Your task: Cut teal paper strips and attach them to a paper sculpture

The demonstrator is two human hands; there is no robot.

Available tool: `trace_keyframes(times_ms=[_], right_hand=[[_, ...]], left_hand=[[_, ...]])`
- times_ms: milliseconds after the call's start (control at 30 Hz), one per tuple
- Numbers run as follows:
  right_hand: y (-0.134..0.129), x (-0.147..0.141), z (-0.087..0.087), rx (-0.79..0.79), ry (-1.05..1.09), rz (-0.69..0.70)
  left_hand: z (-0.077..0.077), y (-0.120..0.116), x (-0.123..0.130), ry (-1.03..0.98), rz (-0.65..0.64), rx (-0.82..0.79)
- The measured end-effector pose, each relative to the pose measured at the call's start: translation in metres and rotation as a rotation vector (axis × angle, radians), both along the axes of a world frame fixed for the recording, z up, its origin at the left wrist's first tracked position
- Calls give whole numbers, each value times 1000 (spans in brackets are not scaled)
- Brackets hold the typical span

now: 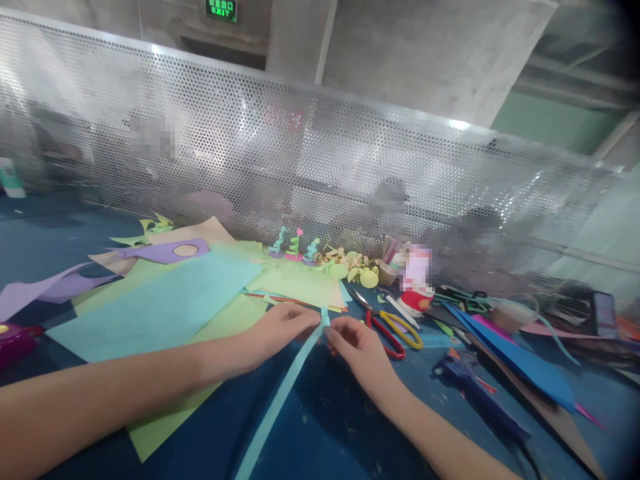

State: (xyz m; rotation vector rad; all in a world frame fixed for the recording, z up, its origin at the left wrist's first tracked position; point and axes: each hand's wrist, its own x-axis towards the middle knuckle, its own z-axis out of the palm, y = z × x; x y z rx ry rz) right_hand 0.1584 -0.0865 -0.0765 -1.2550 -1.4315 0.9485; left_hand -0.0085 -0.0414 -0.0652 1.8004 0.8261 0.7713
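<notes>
A long light-blue paper strip (pixel 286 387) runs from between my two hands down toward the bottom edge of the view. My left hand (pixel 285 328) pinches at the strip's upper end from the left side, fingers closed together. Facing it, my right hand (pixel 356 341) has thumb and forefinger closed on the strip's right edge, close to the same end. The strip's short tip shows just above the fingertips. Scissors (pixel 387 333) with red and yellow handles lie just beyond my right hand. Sheets of blue paper (pixel 165 307) and green paper (pixel 170 420) lie under and beside my left forearm.
Small paper spirals (pixel 295 248) stand at the back near a perforated metal screen (pixel 225 153). A dark-blue glue gun (pixel 483 397) lies to the right, by blue sheets (pixel 520 360). Purple cut paper (pixel 165 251) and a glue stick (pixel 11 179) are at left.
</notes>
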Motion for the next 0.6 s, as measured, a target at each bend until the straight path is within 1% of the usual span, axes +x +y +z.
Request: trace_keyframes(times_ms=[133, 267, 467, 533, 600], right_hand=[[-2, -1, 1, 9, -31, 1], [-2, -1, 0, 24, -60, 20], [-3, -1, 0, 31, -111, 28], [-3, -1, 1, 36, -123, 28], [-3, -2, 1, 45, -132, 26]], left_hand=[[-2, 0, -1, 4, 4, 17], [-2, -1, -1, -31, -32, -2], [-5, -1, -1, -40, -60, 36], [-7, 0, -1, -53, -41, 12], [-9, 1, 0, -92, -17, -46]])
